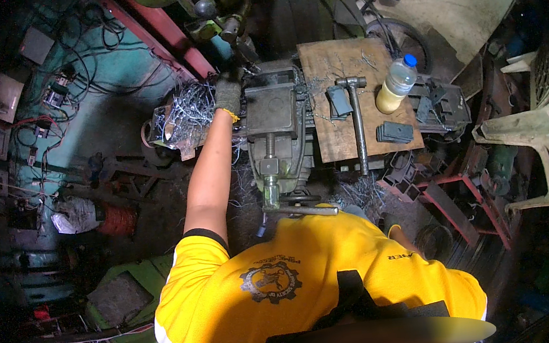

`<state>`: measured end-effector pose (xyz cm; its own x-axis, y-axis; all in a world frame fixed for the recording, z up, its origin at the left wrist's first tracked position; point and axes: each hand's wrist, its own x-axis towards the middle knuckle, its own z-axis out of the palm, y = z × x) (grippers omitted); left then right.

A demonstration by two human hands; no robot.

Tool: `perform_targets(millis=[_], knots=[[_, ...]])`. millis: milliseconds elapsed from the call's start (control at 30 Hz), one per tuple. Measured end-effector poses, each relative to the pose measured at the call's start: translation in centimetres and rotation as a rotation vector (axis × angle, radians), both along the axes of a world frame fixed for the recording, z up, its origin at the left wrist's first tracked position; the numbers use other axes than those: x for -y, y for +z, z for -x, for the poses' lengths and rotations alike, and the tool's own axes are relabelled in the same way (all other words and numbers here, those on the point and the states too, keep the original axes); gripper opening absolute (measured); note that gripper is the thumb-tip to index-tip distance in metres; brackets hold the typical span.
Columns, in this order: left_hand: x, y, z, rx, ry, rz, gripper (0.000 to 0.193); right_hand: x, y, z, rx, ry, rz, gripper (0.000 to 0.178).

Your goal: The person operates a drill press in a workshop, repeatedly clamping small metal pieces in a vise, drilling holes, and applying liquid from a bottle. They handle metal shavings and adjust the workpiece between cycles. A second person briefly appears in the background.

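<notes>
My left hand, in a grey knitted glove with a yellow cuff, reaches forward to the left side of a machine vise. Its fingers lie in shadow below the machine's spindle, so their grip is not clear. A tangle of metal shavings lies just left of the glove. By my right side only a yellow cuff edge shows; the right hand's fingers cannot be made out. Low on the vise, its handle bar crosses in front of my yellow shirt.
Right of the vise, a wooden board carries a hammer, dark metal plates, a stack of more plates and a blue-capped bottle. A plastic chair stands farther right. Cables and electrical parts spread at left.
</notes>
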<state>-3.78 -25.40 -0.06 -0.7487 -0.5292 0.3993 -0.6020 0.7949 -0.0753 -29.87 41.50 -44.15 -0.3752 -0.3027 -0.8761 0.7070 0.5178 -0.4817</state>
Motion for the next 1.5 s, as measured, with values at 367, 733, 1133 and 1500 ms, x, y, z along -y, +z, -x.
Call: perform_targets(millis=[367,733,1133,1500], knots=[[1.6,-2.2,0.7,-0.451,-0.125,-0.282,0.034,-1.0,-5.5,0.0,-0.045,-0.074,-0.094,0.032],[2.3,1.7,0.6,-0.371,0.208,-0.389,0.033,0.3,0.9,-1.0,0.048,-0.204,-0.12,0.036],[19.0,0.0,-9.2,-0.262,0.301,-0.013,0.041,-4.0,2.4,-3.5,0.099,-0.004,-0.166,0.058],[10.0,3.3,-18.5,-0.261,0.479,-0.13,0.047,11.9,38.3,-0.6,-1.039,1.167,-0.052,0.04]])
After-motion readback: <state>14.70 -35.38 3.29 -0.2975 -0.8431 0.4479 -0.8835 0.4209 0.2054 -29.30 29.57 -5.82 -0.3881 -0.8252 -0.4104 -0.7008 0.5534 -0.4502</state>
